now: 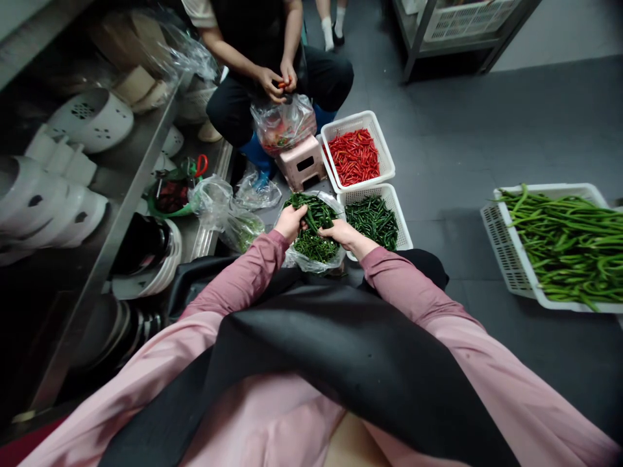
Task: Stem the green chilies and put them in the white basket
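Observation:
My left hand (291, 222) is closed around a few dark green chili peppers (310, 217) over an open clear plastic bag (311, 264). Facing it, my right hand (341, 233) has thumb and fingers pinched together at the chilies; whatever is between its fingertips is too small to tell. Thin green stems and chilies (314, 246) fill the bag below both hands. Just right of the bag is a white basket (405, 235) of glossy green chilies (372, 222). Behind that basket, another white basket (387, 170) holds red chilies (354, 157).
Opposite, a co-worker's hands (278, 81) hold something small and orange-red above a plastic bag on a pink stool (300, 162). A basket (511, 259) of long green peppers stands at right. Metal shelving (131, 188) with white bowls (92, 123) lines the left. Tied bags (219, 201) lie nearby.

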Tool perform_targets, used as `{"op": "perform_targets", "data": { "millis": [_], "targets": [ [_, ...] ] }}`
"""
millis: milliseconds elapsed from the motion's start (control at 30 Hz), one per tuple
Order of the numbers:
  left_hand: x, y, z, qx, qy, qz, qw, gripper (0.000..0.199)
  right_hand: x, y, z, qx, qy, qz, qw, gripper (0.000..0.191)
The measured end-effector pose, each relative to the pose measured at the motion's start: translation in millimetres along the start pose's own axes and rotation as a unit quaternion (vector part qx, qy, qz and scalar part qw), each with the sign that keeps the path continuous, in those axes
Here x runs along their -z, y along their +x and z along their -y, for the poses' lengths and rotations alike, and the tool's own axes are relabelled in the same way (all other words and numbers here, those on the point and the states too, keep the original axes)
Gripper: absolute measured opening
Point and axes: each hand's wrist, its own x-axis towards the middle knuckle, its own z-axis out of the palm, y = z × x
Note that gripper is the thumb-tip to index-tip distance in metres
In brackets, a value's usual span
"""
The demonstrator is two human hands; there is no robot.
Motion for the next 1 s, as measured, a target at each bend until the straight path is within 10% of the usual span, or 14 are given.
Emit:
{"op": "perform_targets", "data": {
  "millis": [133, 567, 800, 1000],
  "targets": [
    [-8.1, -10.0, -0.3, -0.065, 0.084, -0.005, 0.994, 0.023, 0.1, 3.2, -3.3, -0.054, 0.006, -0.057, 0.997, 0.014],
    [3.7, 3.4, 9.7, -0.001, 0.092, -0.020, 0.996, 0.021, 4.2, -2.1, 3.8, 0.037, 0.010, 0.046, 0.998, 0.028],
    [-5.2, -13.5, 3.7, -0.086, 0.108, -0.031, 0.990, 0.011, 1.3, -0.7, 3.3, -0.018, 0.006, -0.041, 0.999, 0.016],
    [3.5, -5.2, -1.0, 0.096, -0.004, 0.021, 0.995, 0.018, 8.9, -0.5, 9.2, -0.063, 0.091, 0.011, 0.994, 0.027]
  ]
}}
